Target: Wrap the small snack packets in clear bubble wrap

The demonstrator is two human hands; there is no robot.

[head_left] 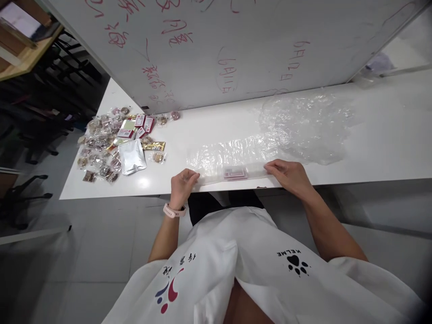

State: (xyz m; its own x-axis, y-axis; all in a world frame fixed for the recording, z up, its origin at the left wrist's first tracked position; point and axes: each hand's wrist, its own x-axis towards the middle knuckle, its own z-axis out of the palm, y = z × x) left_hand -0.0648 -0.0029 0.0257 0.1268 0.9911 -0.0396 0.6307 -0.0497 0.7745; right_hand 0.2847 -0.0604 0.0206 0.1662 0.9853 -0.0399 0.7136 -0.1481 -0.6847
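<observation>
A long sheet of clear plastic film (232, 150) lies across the white table, crumpled toward the right. My left hand (184, 183) pinches the film's near edge at its left end. At the right, my right hand (286, 173) pinches the same edge between thumb and fingers. Between the hands, a small red-and-white packet (235, 173) lies under a folded layer of the film, near the table's front edge. The fold runs in a strip from one hand to the other.
A pile of small wrapped snacks (101, 130) covers the table's left end, with red-and-white boxes (144, 122), a silver pouch (132, 156) and a gold sachet (154, 146). A whiteboard (216, 27) with red writing stands along the back. More clear plastic (367, 78) lies at the far right.
</observation>
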